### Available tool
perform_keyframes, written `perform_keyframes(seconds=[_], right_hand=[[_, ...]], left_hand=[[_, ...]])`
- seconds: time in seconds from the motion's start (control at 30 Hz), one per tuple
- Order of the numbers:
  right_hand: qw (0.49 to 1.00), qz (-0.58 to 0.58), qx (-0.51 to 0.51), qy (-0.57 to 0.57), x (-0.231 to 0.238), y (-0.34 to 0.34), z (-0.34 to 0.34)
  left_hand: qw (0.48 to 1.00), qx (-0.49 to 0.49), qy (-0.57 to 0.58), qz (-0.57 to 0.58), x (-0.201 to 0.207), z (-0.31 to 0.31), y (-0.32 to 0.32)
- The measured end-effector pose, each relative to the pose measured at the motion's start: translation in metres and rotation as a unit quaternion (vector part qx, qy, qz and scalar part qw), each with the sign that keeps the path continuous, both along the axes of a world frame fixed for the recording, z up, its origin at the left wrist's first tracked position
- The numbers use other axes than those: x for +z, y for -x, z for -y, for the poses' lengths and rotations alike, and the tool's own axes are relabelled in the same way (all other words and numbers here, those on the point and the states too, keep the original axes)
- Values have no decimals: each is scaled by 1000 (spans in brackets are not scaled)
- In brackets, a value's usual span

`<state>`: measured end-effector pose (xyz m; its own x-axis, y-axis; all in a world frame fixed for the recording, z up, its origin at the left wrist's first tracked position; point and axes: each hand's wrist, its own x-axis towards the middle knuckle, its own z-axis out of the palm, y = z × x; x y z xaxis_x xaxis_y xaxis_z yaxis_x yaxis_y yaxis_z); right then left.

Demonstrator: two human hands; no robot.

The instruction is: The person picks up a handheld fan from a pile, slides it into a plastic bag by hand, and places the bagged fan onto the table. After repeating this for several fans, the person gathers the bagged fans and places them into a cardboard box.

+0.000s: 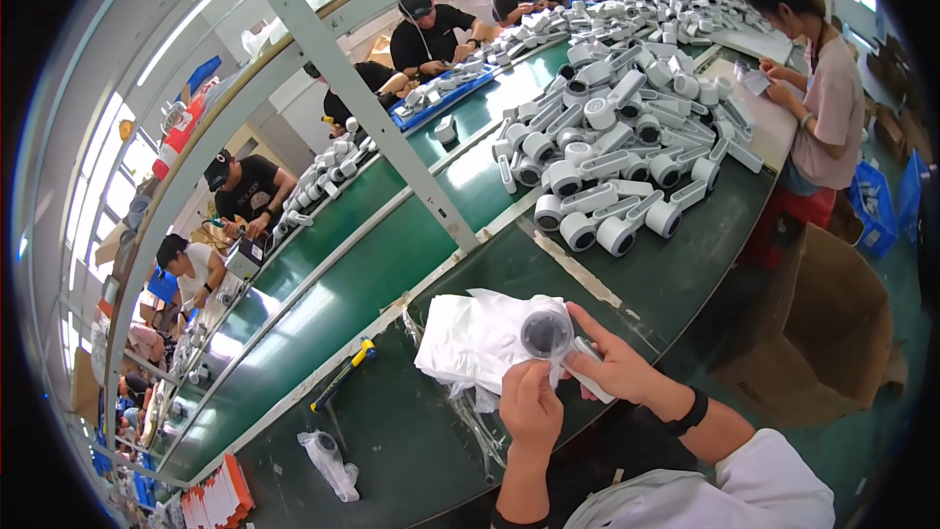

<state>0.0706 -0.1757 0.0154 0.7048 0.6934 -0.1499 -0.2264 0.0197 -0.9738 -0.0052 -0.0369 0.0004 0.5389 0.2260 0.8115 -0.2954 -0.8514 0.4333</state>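
1. White shirt sleeve [774, 480] and a black wristband [688, 411] sit nearest the camera, at the bench's near edge, with the right hand [619, 364] reaching over it.
2. Dark green bench [411, 451] shows to the left of the hands; on it a bagged gadget [331, 465] lies near the lower edge, and a yellow-and-black tool [343, 372] lies farther up, beside the long pale rail.
3. Beyond the hands, a worn tape strip [586, 274] crosses the bench surface before the big gadget pile [617, 127]. On the right, past the bench's curved edge, stands an open cardboard box [813, 333].
4. Between the hands is a white gadget [546, 333], its round head facing up, in front of a stack of white bags [465, 338].
5. Right fingers are wrapped around its handle, the index finger stretched along the head's right side.
6. Left hand [531, 404] has its fingertips pinched together on clear film at the head's lower edge.
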Motion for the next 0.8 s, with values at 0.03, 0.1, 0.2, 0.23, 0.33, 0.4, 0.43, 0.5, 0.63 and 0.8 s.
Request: perform_keyframes(seconds=[0.03,0.1,0.2,0.23,0.33,0.4,0.43,0.5,0.63,0.8], right_hand=[[997,-64,14,-52,0,-1,0],[990,-115,18,-77,1,-2,-2],[973,-199,20,-113,-2,-1,-1],[965,-233,23,-122,-6,-1,-2],[968,-224,16,-110,-9,-1,-3],[976,-195,-3,-96,-10,5,-9],[983,-165,-20,-83,-12,7,-12],[989,-114,-25,-86,-28,7,-17],[996,52,-59,-38,-29,4,-17],[997,61,-49,-10,-26,-3,-11]], left_hand=[[999,-10,33,-16,-1,1,0],[997,-20,66,-33,-3,6,0],[968,-46,214,-123,-2,15,2],[965,-42,220,-139,-3,15,3],[963,-15,223,-148,-3,9,3],[965,6,221,-141,-3,7,2],[979,-9,174,-107,-3,7,1],[989,-25,125,-71,-1,8,-2],[993,-60,-34,-98,13,9,-1],[975,-152,-19,-161,15,7,8]])
